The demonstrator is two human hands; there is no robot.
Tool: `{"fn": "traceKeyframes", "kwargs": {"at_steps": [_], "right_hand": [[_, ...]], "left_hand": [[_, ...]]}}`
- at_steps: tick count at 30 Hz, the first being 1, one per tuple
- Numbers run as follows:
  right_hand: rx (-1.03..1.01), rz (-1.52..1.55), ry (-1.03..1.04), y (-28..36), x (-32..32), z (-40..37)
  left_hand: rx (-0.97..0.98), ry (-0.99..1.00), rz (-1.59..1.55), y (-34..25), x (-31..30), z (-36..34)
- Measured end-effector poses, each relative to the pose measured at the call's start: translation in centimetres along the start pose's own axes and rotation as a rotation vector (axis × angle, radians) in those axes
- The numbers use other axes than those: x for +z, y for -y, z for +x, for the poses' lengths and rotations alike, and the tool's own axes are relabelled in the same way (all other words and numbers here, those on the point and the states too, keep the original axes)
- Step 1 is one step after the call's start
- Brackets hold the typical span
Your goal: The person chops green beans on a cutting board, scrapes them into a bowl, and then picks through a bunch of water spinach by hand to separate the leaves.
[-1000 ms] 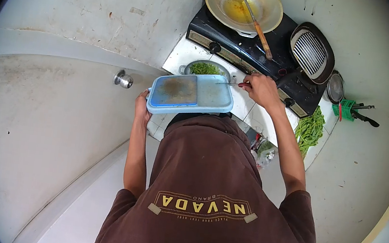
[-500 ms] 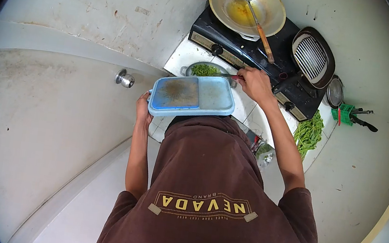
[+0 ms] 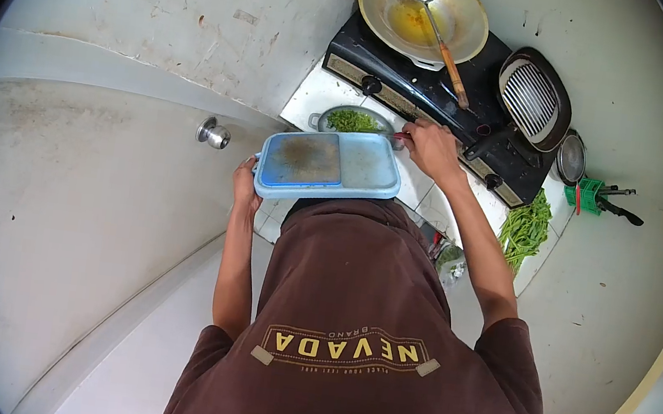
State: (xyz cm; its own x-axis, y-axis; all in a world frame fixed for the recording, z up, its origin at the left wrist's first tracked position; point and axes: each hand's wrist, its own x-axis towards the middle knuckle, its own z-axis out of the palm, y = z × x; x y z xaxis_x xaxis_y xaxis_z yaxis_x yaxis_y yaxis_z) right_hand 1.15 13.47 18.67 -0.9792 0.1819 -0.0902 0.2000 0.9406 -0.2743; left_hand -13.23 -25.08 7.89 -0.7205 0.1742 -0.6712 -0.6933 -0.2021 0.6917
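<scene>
My left hand (image 3: 244,185) grips the left end of a light blue cutting board (image 3: 371,166), which has a darker-stained panel on its left part. In my right hand (image 3: 434,150), at the board's far right corner, is a knife with a red handle (image 3: 399,136); its blade is mostly hidden behind the board's far edge. Just beyond the board, chopped greens (image 3: 350,121) lie in a grey oval dish (image 3: 316,120) with small side handles. The board partly covers the dish's near side.
A black stove (image 3: 412,93) carries a large wok (image 3: 368,13) with a wooden-handled ladle (image 3: 448,68) in it, and a grill pan (image 3: 562,111). To the right are leafy greens (image 3: 525,231), a strainer (image 3: 572,158) and a green utensil basket (image 3: 589,195). A door knob (image 3: 213,133) juts out at left.
The knife has dipped slightly behind the board's far edge, so less of its blade shows. My right hand shifted a little; the left hand and board stay nearly still.
</scene>
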Motion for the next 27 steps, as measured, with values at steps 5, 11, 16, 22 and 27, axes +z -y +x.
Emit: {"fn": "traceKeyframes", "kwargs": {"at_steps": [5,11,16,22,27], "right_hand": [[0.076,0.018,0.031,1.0,0.5,-0.4],[0.106,0.055,0.081,3.8,3.9,-0.6],[0.133,0.114,0.098,5.2,2.8,-2.6],[0.256,0.233,0.025,5.0,-0.1,-3.4],[0.409,0.544,-0.024,4.9,4.4,-0.5]], "left_hand": [[0.005,-0.007,-0.030,-0.1,1.2,-0.8],[0.084,0.008,0.038,0.6,1.4,0.1],[0.093,0.029,0.044,-0.4,1.2,0.2],[0.062,0.051,0.012,-1.1,0.8,0.5],[0.058,0.096,0.090,-1.9,1.7,0.7]]}}
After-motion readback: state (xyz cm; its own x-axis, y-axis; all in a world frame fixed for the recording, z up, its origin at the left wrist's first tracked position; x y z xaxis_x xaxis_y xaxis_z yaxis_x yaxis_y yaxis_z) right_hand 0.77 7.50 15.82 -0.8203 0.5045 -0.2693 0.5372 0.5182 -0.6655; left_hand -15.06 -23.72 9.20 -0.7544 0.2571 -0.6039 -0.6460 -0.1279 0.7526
